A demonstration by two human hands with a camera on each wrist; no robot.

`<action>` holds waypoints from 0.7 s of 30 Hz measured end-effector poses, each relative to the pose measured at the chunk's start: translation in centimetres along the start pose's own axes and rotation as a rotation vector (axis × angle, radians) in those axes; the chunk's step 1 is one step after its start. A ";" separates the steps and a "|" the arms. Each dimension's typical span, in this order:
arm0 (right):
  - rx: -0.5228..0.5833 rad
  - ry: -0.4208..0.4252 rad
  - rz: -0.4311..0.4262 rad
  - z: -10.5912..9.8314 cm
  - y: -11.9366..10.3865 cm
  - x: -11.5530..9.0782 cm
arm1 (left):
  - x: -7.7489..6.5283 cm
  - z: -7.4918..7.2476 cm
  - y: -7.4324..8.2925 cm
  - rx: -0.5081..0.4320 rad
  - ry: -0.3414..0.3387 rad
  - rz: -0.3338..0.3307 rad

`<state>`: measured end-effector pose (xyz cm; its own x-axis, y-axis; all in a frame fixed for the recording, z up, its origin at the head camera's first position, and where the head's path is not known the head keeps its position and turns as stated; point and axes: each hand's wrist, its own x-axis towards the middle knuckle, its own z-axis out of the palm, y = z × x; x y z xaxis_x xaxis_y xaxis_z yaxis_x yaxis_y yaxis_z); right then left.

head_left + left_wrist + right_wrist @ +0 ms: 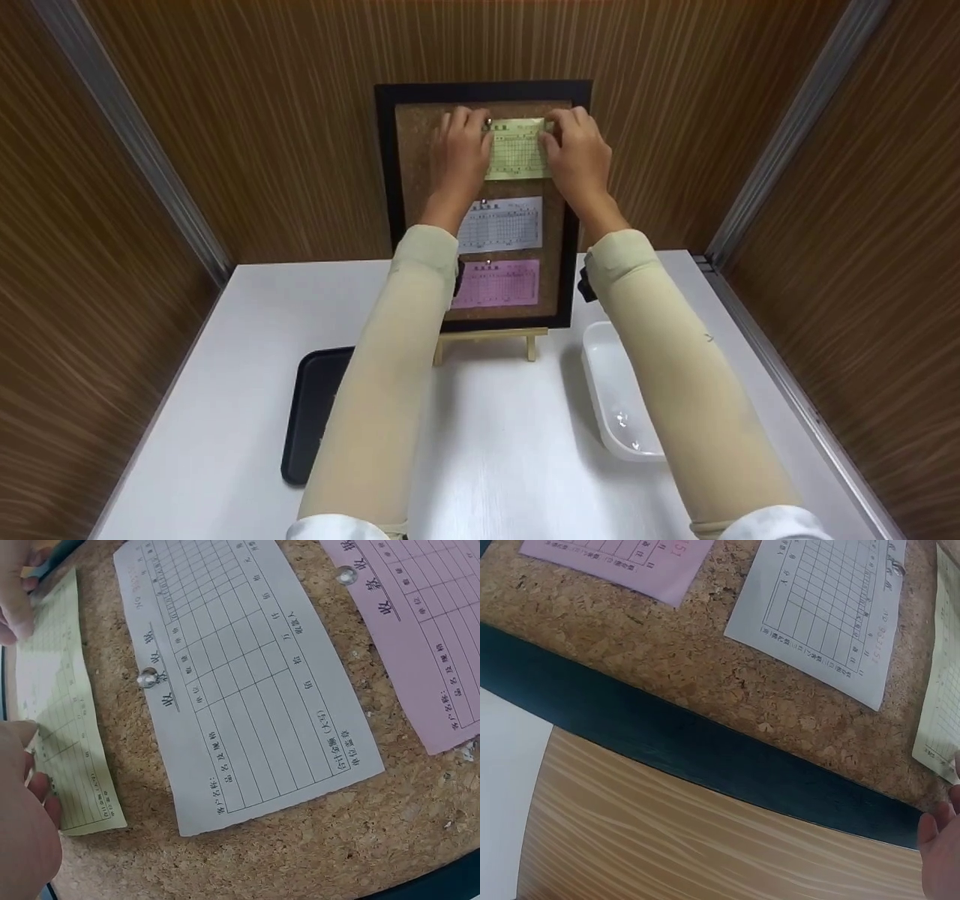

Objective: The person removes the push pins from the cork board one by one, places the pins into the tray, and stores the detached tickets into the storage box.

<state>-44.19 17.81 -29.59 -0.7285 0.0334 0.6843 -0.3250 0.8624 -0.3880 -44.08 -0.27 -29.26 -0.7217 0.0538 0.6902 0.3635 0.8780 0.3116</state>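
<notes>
A black-framed cork board point(386, 172) stands on a small wooden easel point(487, 339). Three slips hang on it: yellow-green point(517, 150) at the top, white point(501, 223) in the middle, pink point(496, 283) at the bottom. My left hand point(459, 154) holds the yellow-green slip's left edge beside a silver pin point(488, 122). My right hand point(581, 157) holds its top right corner. In the left wrist view my fingers point(19, 825) lie on the yellow-green slip point(60, 727), next to the pinned white slip point(240, 690). Only the edge of my right hand point(941, 855) shows in the right wrist view.
A black tray point(311, 405) lies on the white table point(487, 450) at the left, partly under my left forearm. A clear white tub point(607, 375) sits at the right. Wood-grain walls close in the table on three sides.
</notes>
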 end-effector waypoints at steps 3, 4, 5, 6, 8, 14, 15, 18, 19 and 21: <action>-0.011 -0.007 0.009 0.0 -0.1 0.1 | 0.1 0.1 0.0 0.012 0.003 -0.012; -0.011 -0.008 0.012 -0.1 -0.1 0.1 | 0.2 0.2 0.1 0.011 0.004 -0.018; -0.008 -0.010 0.015 -0.1 -0.2 0.2 | 0.2 0.1 0.1 0.011 0.006 -0.022; -0.007 -0.011 0.015 -0.1 -0.2 0.2 | 0.2 0.1 0.1 0.013 0.009 -0.024; -0.001 -0.010 0.012 0.0 -0.3 0.2 | 0.2 0.1 0.1 0.019 0.007 -0.028; 0.023 -0.012 0.016 0.1 -0.4 0.3 | 0.3 0.1 0.2 0.022 -0.002 -0.047; 0.026 -0.013 0.017 0.1 -0.4 0.3 | 0.3 0.0 0.1 0.021 -0.003 -0.051; 0.030 -0.011 0.012 0.1 -0.4 0.4 | 0.5 0.0 0.2 0.016 -0.006 -0.062; 0.032 -0.008 0.010 0.1 -0.4 0.4 | 0.5 0.0 0.2 0.014 -0.007 -0.065; 0.034 -0.002 0.003 0.1 -0.3 0.4 | 0.6 0.0 0.2 0.006 -0.013 -0.070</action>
<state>-44.48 17.47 -29.23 -0.7305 0.0354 0.6820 -0.3427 0.8449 -0.4109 -44.45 -0.05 -28.72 -0.7525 -0.0018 0.6586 0.3081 0.8828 0.3545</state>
